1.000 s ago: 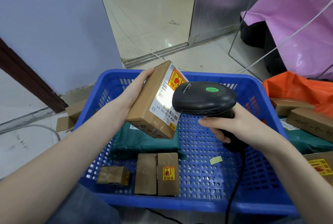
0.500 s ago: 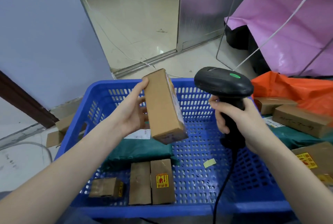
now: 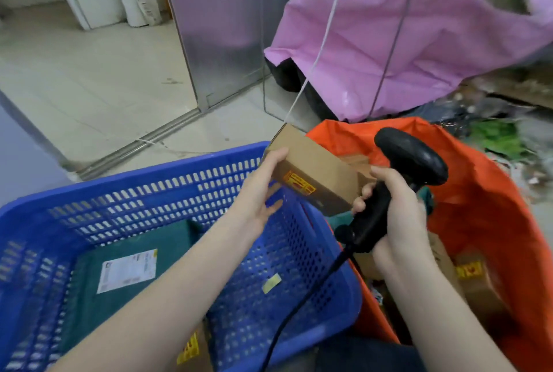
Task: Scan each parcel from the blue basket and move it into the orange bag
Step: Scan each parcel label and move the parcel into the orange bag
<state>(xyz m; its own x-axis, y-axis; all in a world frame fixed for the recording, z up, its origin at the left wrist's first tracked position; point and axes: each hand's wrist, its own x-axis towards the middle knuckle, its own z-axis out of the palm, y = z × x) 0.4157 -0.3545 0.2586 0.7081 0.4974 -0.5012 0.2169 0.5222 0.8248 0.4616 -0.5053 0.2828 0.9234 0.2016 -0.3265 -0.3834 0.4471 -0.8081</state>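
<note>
Left hand (image 3: 259, 195) holds a brown rectangular cardboard parcel (image 3: 314, 174) by its near end, thumb on the top edge, the other fingers spread loosely beneath. The parcel is tilted and sits in the air over the right rim of the blue perforated plastic basket (image 3: 179, 189), its far end reaching over the open orange plastic bag (image 3: 478, 201). A yellow-and-red sticker shows on its side. Right hand (image 3: 398, 216) is curled round the grip of a black handheld barcode scanner (image 3: 410, 159), cable trailing down. In the basket lies a dark green soft mailer (image 3: 125, 252) with a white label. More cardboard boxes lie inside the bag, one (image 3: 475, 288) with a yellow sticker. A pink plastic sheet (image 3: 404, 27) hangs behind.
</note>
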